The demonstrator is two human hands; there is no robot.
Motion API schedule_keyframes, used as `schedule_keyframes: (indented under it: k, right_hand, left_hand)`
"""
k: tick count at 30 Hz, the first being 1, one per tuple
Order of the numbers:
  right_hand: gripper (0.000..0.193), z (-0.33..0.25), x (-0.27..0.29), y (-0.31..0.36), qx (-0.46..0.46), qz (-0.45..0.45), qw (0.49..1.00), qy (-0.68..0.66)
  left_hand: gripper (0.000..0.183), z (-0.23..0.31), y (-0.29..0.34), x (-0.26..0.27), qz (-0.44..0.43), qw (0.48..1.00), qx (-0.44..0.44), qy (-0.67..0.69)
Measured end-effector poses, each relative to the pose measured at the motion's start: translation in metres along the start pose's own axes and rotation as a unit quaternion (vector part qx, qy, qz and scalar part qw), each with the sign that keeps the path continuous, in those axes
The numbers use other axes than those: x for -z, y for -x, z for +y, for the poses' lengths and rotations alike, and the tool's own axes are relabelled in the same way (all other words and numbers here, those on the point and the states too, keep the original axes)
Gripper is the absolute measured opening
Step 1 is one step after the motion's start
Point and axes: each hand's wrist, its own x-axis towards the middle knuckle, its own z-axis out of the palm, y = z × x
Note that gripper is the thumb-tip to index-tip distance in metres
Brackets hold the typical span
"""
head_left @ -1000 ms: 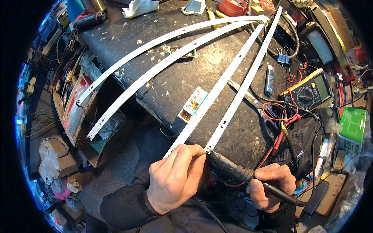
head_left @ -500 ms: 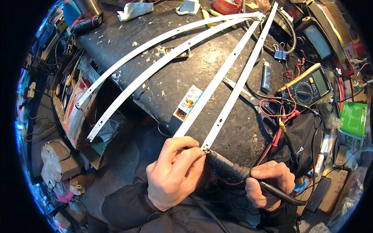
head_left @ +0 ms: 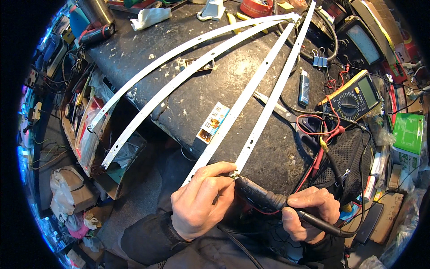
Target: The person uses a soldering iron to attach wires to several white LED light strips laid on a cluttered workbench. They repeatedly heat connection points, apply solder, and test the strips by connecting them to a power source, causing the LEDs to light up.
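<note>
Several long white LED strips lie over the black bench top; one strip [head_left: 273, 96] has its near end by my left fingertips. My left hand [head_left: 204, 201] is closed in a pinch at that end, with the tip of its grip partly hidden. A second strip [head_left: 239, 105] runs under or behind the same hand. My right hand [head_left: 311, 213] grips a black soldering iron [head_left: 262, 192], whose front end reaches the pinched strip end. Its dark cable leaves the hand to the right. Two more strips, such as the curved one [head_left: 165, 92], bow off to the left.
Scissors [head_left: 280, 107], a blue lighter [head_left: 304, 88], a binder clip [head_left: 320, 58] and a yellow multimeter [head_left: 354, 98] with red leads lie on the right. A small printed box [head_left: 213, 122] sits beside the strips. An open carton [head_left: 74, 116] of odds and ends stands left.
The near part of the second strip has shifted left, and more of it now shows beside my left hand. My left fingertips have moved slightly up at the strip end; the iron stays almost in place.
</note>
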Motion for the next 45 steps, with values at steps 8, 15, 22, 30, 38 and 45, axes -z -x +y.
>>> schedule_keyframes:
  k: [8, 15, 22, 30, 38, 45]
  right_hand:
    - [0.028, 0.000, 0.001, -0.001, 0.000, -0.009, 1.000, -0.007]
    - [0.028, 0.000, 0.003, 0.000, -0.007, -0.020, 1.000, 0.003]
    - [0.026, 0.001, -0.004, 0.011, -0.034, 0.064, 0.995, -0.075]
    - [0.029, 0.002, -0.001, 0.011, -0.029, 0.026, 0.998, -0.056]
    - [0.030, 0.003, 0.000, 0.004, 0.006, -0.008, 1.000, -0.027]
    - [0.030, 0.001, 0.001, 0.000, 0.003, -0.026, 1.000, -0.013]
  left_hand:
    - [0.022, 0.002, 0.003, 0.001, -0.008, 1.000, 0.005, -0.020]
    - [0.021, 0.002, 0.004, 0.001, -0.005, 0.999, -0.014, -0.046]
    - [0.023, 0.001, 0.005, 0.001, -0.002, 1.000, 0.008, -0.002]
    - [0.022, 0.002, 0.003, 0.000, 0.005, 1.000, 0.022, 0.009]
    - [0.019, -0.001, 0.000, 0.001, 0.013, 1.000, -0.004, -0.006]
    - [0.020, 0.000, 0.001, -0.001, 0.021, 1.000, 0.000, -0.010]
